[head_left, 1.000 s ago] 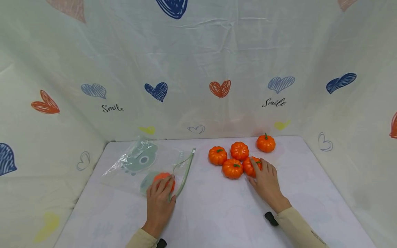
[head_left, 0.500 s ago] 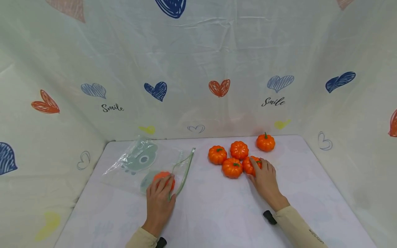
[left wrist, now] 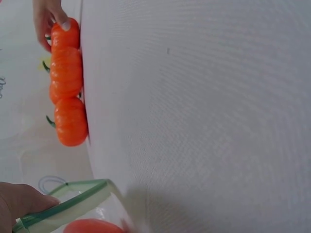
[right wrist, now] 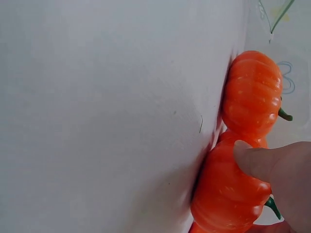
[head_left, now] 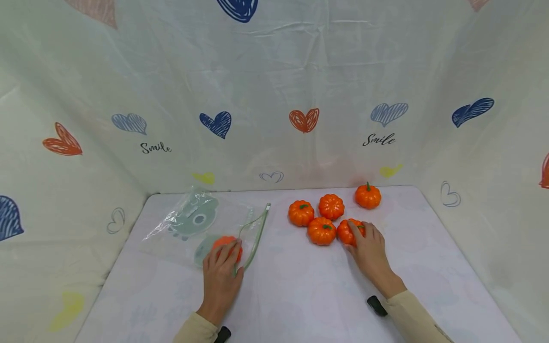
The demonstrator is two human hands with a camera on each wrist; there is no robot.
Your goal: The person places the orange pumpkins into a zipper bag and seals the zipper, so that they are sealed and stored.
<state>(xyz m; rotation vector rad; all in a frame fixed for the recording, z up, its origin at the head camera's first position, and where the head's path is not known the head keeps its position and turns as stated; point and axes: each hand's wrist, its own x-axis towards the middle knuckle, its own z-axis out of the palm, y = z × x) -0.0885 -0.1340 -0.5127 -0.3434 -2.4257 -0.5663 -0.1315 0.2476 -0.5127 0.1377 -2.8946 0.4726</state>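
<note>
In the head view my right hand [head_left: 374, 250] grips a small orange toy pumpkin [head_left: 345, 232], thumb on one side and fingers over its top. The right wrist view shows my thumb pressed on that pumpkin [right wrist: 228, 187]. My left hand [head_left: 222, 281] lies at the mouth of a clear zip bag [head_left: 246, 224] with green edging, holding it at the near side. In the left wrist view the thumb rests along the green zip strip [left wrist: 68, 208], and the mouth gapes. An orange pumpkin [head_left: 224, 242] inside the bag is partly hidden under my left fingers.
Several more pumpkins stand at the back right: one at left [head_left: 301, 213], one behind [head_left: 331, 206], one in front [head_left: 321, 232], and one apart [head_left: 368, 196] near the back edge. A white cloth covers the table [head_left: 291, 295]; a heart-printed curtain [head_left: 266, 85] rises behind it.
My right hand and its pumpkin have shifted slightly right and toward me, widening the gap to the neighbouring pumpkins. My left hand and the bag have not visibly moved.
</note>
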